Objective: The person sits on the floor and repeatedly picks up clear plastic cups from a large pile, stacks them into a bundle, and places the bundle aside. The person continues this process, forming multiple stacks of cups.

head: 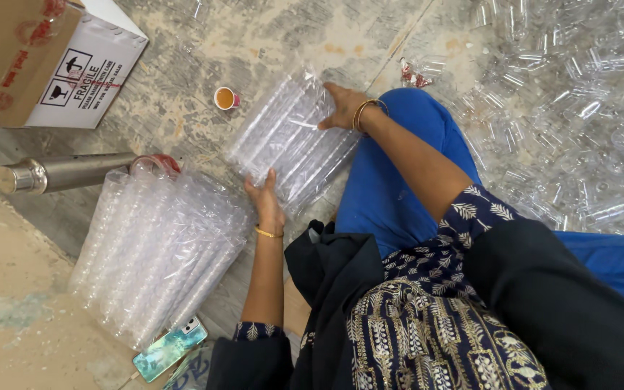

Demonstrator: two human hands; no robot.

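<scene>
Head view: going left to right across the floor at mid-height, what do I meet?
Steel flask → big stack of bagged clear cups → left hand → smaller clear bag of cups → right hand → loose pile of clear bottles.

Worn, mottled grey concrete floor (254, 43) with pale tan patches, 1 seam line, under even daylight

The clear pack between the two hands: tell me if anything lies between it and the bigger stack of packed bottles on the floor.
Nothing visible does. The clear pack, touched by the left hand and right hand, lies beside the bigger stack with only bare floor between. The small cup and steel flask sit off to the side.
</scene>
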